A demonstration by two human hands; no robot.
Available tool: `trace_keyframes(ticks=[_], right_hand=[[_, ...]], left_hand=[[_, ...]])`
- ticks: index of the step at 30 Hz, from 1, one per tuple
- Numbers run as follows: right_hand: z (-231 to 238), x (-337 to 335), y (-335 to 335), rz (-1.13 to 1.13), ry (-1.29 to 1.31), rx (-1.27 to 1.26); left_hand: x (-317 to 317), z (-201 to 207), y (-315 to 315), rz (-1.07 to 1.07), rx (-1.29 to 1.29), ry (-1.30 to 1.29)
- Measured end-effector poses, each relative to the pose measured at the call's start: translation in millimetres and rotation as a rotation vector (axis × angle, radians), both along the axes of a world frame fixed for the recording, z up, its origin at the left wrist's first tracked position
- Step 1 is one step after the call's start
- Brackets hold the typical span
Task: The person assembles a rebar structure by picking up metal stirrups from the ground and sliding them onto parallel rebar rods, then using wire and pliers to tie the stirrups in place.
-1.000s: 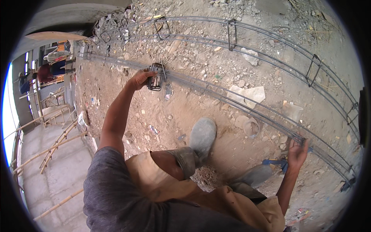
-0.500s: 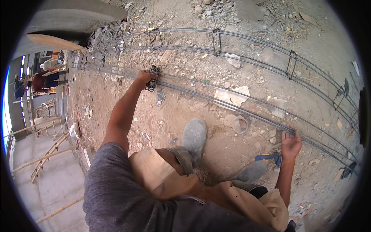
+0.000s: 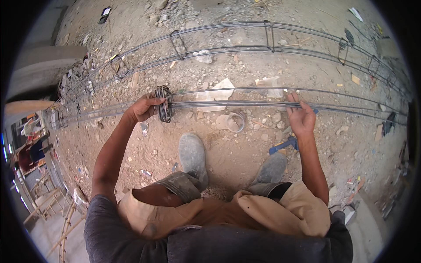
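My left hand (image 3: pixel 147 108) is closed on a bundle of dark rectangular steel stirrups (image 3: pixel 163 104) stacked together around long steel rods (image 3: pixel 245 103). The rods run left and right across in front of me, above the ground. At the right, my right hand (image 3: pixel 301 117) has its palm turned up and its fingers at the rods, holding them from beneath; the fingers are partly spread. Beyond lies a long rebar cage (image 3: pixel 223 48) with stirrups spaced along its bars.
Dirt and rubble cover the ground. Pale sheet scraps (image 3: pixel 218 91), a round ring-like piece (image 3: pixel 235 122) and a blue tool-like object (image 3: pixel 284 145) lie near my boots (image 3: pixel 193 154). Bamboo poles (image 3: pixel 66 228) stand at the lower left. A person (image 3: pixel 30 157) is at far left.
My view has turned, so the rods now run more level across it. My left hand still grips the stirrups; my right hand's fingers have straightened somewhat at the rods.
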State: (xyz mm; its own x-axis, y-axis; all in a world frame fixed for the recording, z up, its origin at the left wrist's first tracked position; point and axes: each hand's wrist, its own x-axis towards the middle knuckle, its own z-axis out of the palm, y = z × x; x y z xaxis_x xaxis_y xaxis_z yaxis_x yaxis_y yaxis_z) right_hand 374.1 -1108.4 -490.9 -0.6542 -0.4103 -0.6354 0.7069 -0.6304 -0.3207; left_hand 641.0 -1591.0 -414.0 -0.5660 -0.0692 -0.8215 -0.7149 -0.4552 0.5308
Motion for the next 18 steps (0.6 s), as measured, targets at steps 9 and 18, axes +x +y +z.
trace_keyframes(ticks=[9,18], right_hand=[[5,-7,-15,-0.116,0.021,-0.040],[-20,-10,-25,-0.120,-0.085,0.024]], left_hand=[[-133,8,140,-0.192,0.108,0.030],[-232,-1,268,-0.300,0.152,0.072]])
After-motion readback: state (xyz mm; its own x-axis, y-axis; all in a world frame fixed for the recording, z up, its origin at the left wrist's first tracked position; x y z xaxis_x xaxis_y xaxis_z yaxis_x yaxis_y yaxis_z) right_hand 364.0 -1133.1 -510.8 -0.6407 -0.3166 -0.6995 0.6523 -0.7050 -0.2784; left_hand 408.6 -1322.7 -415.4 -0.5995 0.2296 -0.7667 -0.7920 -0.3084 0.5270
